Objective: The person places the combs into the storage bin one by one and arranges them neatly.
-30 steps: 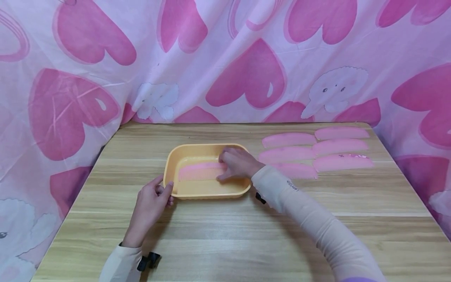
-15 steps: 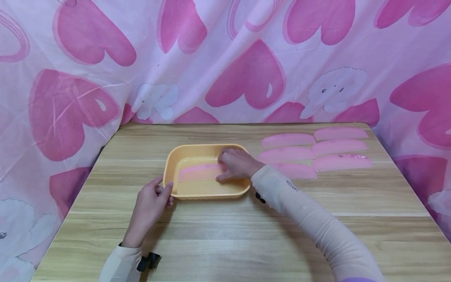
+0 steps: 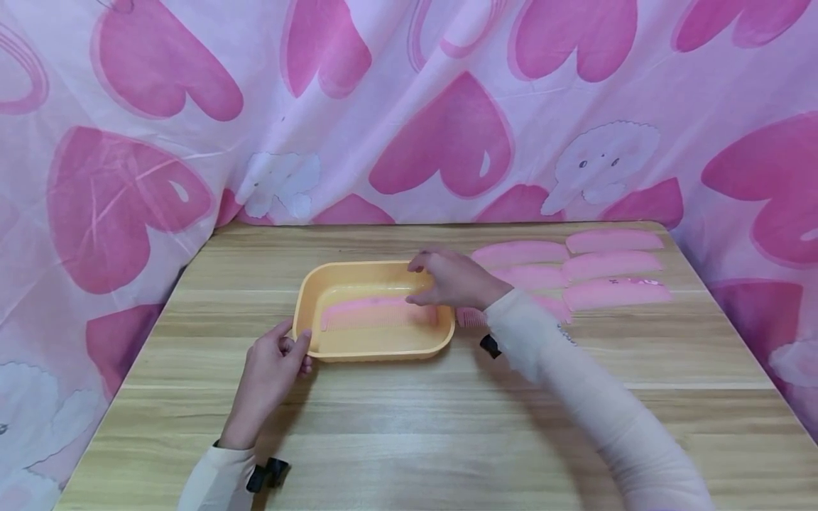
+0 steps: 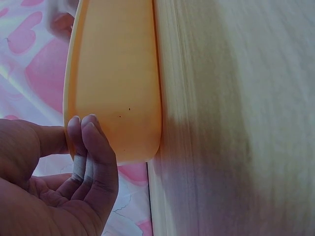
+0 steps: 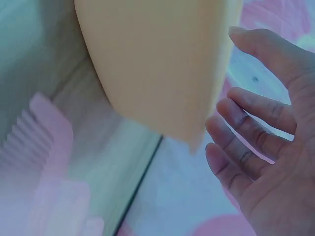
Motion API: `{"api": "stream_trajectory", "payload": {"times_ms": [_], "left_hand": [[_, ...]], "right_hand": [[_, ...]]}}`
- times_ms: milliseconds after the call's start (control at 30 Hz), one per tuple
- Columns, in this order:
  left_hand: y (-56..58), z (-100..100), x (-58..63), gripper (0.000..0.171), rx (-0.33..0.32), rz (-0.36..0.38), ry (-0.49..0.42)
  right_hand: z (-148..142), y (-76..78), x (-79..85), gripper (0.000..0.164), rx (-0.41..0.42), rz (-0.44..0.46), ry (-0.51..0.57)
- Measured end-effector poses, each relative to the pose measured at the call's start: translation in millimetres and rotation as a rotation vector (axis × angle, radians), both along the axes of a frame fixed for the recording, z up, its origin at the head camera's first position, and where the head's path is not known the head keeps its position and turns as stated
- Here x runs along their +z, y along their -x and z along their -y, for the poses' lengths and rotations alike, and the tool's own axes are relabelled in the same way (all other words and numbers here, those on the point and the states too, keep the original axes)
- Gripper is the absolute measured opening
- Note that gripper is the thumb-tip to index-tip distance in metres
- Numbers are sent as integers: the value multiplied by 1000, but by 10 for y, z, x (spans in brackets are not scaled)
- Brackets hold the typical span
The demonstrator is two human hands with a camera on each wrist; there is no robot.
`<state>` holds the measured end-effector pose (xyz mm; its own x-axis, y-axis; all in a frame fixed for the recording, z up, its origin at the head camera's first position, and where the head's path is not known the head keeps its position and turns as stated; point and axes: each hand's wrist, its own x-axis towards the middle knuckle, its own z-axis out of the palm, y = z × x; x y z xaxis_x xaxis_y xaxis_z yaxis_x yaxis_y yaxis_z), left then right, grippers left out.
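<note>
A shallow yellow-orange plastic tray (image 3: 377, 355) stands on the table. Inside it lies a pink comb (image 3: 364, 312), teeth toward the near side. My left hand (image 3: 271, 376) pinches the tray's near left corner, thumb on the rim and fingers curled against the outer wall, as the left wrist view shows on the tray wall (image 4: 118, 73). Over the tray's right end hovers my right hand (image 3: 463, 280), fingers spread and holding nothing. In the right wrist view its fingers (image 5: 236, 128) are loosely bent beside the tray's outside.
Right of the tray, several pink combs lie in two columns, such as the far right comb (image 3: 613, 240) and one with dark marks (image 3: 616, 293). My right forearm partly covers the nearest left comb (image 3: 471, 317). A heart-patterned pink cloth (image 3: 441, 135) hangs behind the wooden table (image 3: 396, 426).
My right hand has let go of the comb in the tray, then risen and moved right. The comb's right end now shows. My left hand keeps its hold on the tray corner.
</note>
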<state>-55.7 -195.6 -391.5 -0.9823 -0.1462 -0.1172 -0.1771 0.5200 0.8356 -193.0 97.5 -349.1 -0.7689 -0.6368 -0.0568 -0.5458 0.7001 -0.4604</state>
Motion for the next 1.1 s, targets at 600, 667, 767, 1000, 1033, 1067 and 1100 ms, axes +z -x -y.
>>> {"api": "stream_trajectory", "payload": {"times_ms": [600,667,767,1000,1033,1067,1100], "left_hand": [[-12,-3,3,52,-6,10,12],[-17,-3,11,53,-8,17,19],[-19,-6,17,53,-7,23,23],[-14,-11,15,54,-6,27,23],[-15,-11,16,54,-6,26,24],[-16,-11,16,54,-7,25,24],[-17,-11,17,54,-8,22,24]], "right_hand": [[-954,-119,172,60,-172,-7,20],[-1061,-137,160,59,-192,-2,28],[-1225,-166,135,57,-206,-8,42],[-1539,-224,71,56,-233,-63,11],[-1575,-236,62,57,-241,-51,11],[-1607,-248,55,58,-248,-40,12],[-1640,-259,46,59,-252,-32,11]]}}
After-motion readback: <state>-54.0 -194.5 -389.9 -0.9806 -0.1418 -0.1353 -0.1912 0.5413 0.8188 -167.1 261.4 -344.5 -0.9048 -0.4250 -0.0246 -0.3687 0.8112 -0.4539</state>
